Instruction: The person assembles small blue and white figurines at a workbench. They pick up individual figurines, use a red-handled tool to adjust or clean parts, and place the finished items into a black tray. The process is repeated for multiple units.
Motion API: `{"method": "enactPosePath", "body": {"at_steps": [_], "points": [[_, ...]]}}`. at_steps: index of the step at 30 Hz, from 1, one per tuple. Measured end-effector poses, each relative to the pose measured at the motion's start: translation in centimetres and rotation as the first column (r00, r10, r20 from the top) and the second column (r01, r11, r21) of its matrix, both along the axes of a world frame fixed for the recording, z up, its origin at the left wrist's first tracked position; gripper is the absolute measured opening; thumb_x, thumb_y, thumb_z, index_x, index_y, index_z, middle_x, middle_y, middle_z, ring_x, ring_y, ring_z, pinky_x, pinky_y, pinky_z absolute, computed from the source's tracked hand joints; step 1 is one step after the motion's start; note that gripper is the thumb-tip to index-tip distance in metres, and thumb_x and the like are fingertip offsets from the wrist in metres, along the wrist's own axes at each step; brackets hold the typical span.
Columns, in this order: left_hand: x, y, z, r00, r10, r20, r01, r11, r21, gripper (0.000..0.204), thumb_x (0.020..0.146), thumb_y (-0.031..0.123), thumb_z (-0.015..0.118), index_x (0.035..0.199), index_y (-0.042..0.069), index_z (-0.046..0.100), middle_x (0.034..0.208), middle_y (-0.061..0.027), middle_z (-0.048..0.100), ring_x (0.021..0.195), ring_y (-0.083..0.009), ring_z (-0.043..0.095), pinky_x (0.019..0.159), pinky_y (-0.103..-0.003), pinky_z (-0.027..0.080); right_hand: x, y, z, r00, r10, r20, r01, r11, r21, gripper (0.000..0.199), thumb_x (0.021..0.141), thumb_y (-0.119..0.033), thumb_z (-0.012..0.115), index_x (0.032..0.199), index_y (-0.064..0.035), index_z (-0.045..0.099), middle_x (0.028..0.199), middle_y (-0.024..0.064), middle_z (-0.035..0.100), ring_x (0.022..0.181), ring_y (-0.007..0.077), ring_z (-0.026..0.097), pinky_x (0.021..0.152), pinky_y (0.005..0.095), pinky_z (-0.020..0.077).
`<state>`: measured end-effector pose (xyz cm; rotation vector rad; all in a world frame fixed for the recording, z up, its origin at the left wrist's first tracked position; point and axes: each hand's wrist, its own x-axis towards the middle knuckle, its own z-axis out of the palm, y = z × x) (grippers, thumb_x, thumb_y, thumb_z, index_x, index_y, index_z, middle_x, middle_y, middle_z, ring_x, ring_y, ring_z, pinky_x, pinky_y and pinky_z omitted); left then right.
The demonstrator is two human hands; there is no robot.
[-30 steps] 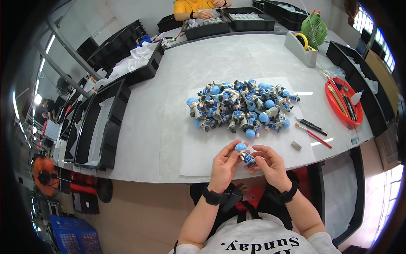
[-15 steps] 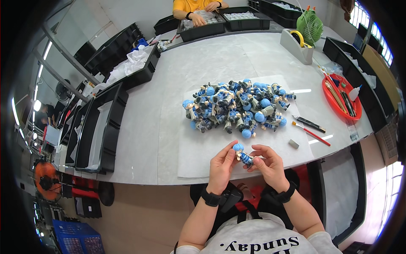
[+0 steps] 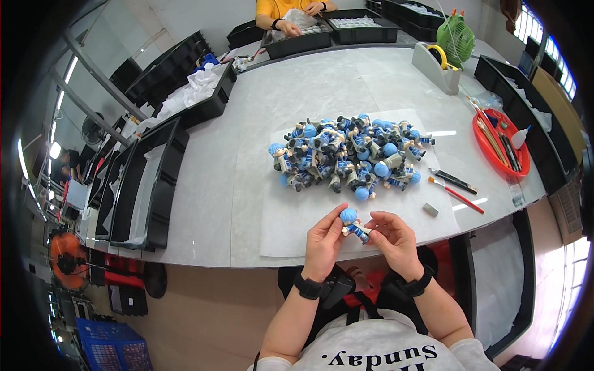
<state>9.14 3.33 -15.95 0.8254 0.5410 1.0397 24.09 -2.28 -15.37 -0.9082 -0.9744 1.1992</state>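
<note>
A small figurine [image 3: 350,217] with blue hair and a blue-striped outfit is held just above the table's front edge. My left hand [image 3: 325,243] pinches it at the head and upper side, fingers closed. On the other side, my right hand [image 3: 395,242] grips its lower body between thumb and fingers. Beyond my hands lies a pile of similar blue-haired figurines [image 3: 343,154] on a white sheet [image 3: 291,229]. A small grey block [image 3: 430,209] rests right of my hands, near a red-handled brush [image 3: 456,195] and a dark craft knife [image 3: 453,180].
A red tray [image 3: 523,162] with brushes and a small bottle stands right. Black bins [image 3: 167,185] line the left; another [image 3: 544,136] borders the right. Far back are a grey tape holder [image 3: 438,75], a green fan [image 3: 456,40] and a person in yellow [image 3: 278,7] working over black trays.
The figurine has turned in my fingers, so its head and striped body now show differently. Both hands stay in nearly the same place.
</note>
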Motion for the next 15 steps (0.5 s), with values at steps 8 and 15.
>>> {"method": "enactPosePath", "body": {"at_steps": [8,15], "points": [[-0.09,-0.07,0.01,1.0,0.017,0.001,-0.017,1.0,-0.004,0.031,0.09,0.007,0.043,0.119,-0.001,0.046,0.109,-0.0132,0.055,0.094,-0.0174,0.055,0.084,-0.029,0.044,0.01,0.04,-0.05,0.998,-0.017,0.067,0.018,1.0,-0.008,0.029,0.085,0.0,0.05,0.113,0.0019,0.046,0.098,0.0095,0.055,0.089,0.0128,0.055,0.075,0.0253,0.0484],[0.03,-0.22,0.42,0.999,0.026,-0.024,-0.026,1.0,0.0,0.03,0.088,0.008,0.049,0.117,0.0,0.049,0.104,-0.0069,0.058,0.09,-0.0111,0.054,0.081,-0.027,0.043,-0.07,0.07,0.08,0.996,-0.023,0.089,0.026,0.999,-0.024,0.026,0.086,0.001,0.045,0.112,0.0035,0.046,0.098,0.0107,0.055,0.083,0.0139,0.058,0.072,0.0254,0.0491]]}}
